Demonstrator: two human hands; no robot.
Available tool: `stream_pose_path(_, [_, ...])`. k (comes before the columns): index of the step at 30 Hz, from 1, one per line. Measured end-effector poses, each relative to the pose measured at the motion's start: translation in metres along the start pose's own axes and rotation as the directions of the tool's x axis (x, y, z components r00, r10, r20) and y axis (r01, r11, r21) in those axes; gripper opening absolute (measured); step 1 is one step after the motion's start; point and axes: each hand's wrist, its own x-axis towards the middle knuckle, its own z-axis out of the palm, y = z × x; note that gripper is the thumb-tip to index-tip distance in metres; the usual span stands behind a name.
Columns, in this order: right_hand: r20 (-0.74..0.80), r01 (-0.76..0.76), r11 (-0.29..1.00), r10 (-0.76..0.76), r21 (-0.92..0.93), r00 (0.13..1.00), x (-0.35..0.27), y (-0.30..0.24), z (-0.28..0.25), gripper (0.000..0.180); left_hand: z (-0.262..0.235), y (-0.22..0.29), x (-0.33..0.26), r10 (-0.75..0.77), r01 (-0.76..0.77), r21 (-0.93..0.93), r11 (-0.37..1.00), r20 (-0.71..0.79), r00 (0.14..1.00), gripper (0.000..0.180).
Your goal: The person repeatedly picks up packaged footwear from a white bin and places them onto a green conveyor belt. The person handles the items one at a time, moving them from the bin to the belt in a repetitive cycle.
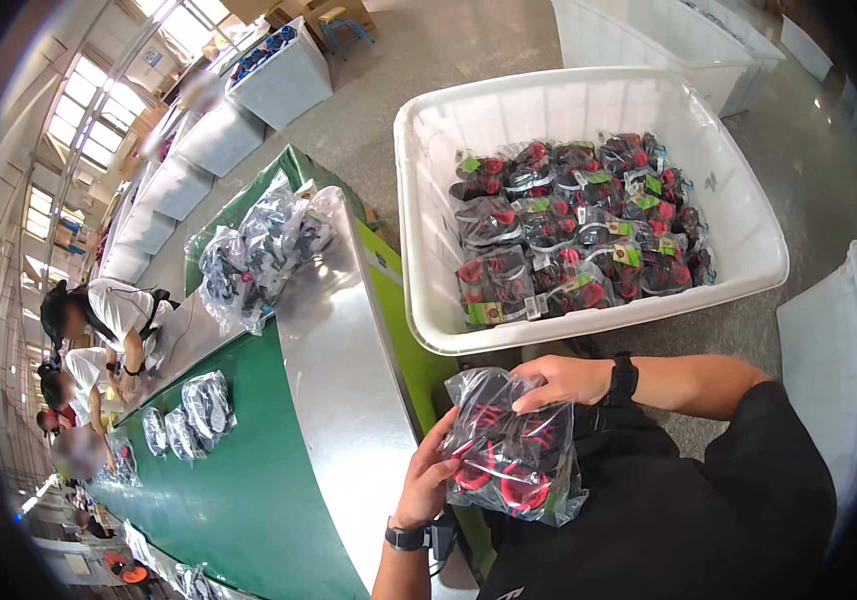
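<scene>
Close to my body, both hands hold a clear plastic bag with a pair of black shoes (509, 440) in it; red laces and red linings show through the film. My left hand (427, 478) grips the bag's left side, fingertips on the plastic. From the upper right my right hand (571, 380) grasps the bag's top edge, thumb lying over the front. Beyond them stands a large white plastic bin (589, 325), in which similar bagged black and red shoes (574, 225) lie in rows, some with green tags.
At my left runs a green conveyor belt (259, 480) carrying several bagged shoes (204, 405). A metal tabletop (324, 330) borders it, with a heap of bagged shoes (259, 250) at its far end. Other people (119, 310) work farther along. More white bins (284, 80) stand around.
</scene>
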Motion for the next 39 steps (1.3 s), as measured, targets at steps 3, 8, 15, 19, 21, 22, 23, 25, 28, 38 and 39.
stream_pose_path(3, [-0.105,0.016,0.998,-0.009,0.064,0.994,0.0,-0.005,-0.017,0.027,-0.009,-0.005,-0.001,0.13,-0.13,0.018,0.991,-0.057,0.99,0.07])
stream_pose_path(8, [-0.356,0.198,0.966,-0.129,0.165,0.925,0.007,-0.04,-0.075,0.022,-0.034,-0.013,-0.026,0.28,-0.265,0.093,0.96,-0.394,0.875,0.046])
stream_pose_path(15, [-0.594,0.474,0.864,-0.295,0.169,0.749,0.073,-0.083,-0.181,0.027,-0.057,-0.018,-0.079,0.251,-0.263,0.068,0.962,-0.588,0.769,0.042])
stream_pose_path(19, [-0.697,0.288,0.942,-0.091,0.17,0.711,0.135,-0.066,-0.232,0.047,-0.065,-0.021,-0.09,0.263,-0.286,0.063,0.956,-0.618,0.741,0.041])
stream_pose_path(21, [-0.885,0.122,0.991,-0.011,0.052,0.465,0.156,-0.041,-0.242,0.057,-0.07,-0.025,-0.094,0.244,-0.258,0.072,0.964,-0.629,0.738,0.04])
stream_pose_path(22, [-0.939,0.03,0.999,0.023,0.035,0.342,0.162,-0.027,-0.243,0.067,-0.073,-0.027,-0.097,0.243,-0.253,0.074,0.965,-0.626,0.741,0.04])
stream_pose_path(23, [-0.897,-0.02,0.998,0.062,0.059,0.438,0.16,-0.018,-0.248,0.073,-0.075,-0.029,-0.101,0.241,-0.254,0.073,0.965,-0.635,0.734,0.041])
stream_pose_path(25, [-0.862,-0.031,0.993,0.112,0.111,0.495,0.16,-0.001,-0.242,0.078,-0.08,-0.031,-0.109,0.24,-0.24,0.092,0.966,-0.662,0.71,0.041])
stream_pose_path(28, [-0.761,0.007,0.999,0.024,0.038,0.649,0.145,0.01,-0.219,0.041,-0.087,-0.028,-0.12,0.215,-0.199,0.107,0.974,-0.711,0.669,0.042])
stream_pose_path(38, [-0.411,0.02,0.816,-0.312,-0.578,0.857,0.083,0.046,-0.096,0.029,-0.158,0.037,-0.105,0.236,-0.064,0.286,0.956,-0.623,0.746,0.045])
stream_pose_path(39, [-0.402,0.057,0.772,-0.391,-0.634,0.828,0.082,0.048,-0.091,0.028,-0.171,0.045,-0.1,0.231,-0.044,0.294,0.955,-0.641,0.732,0.044])
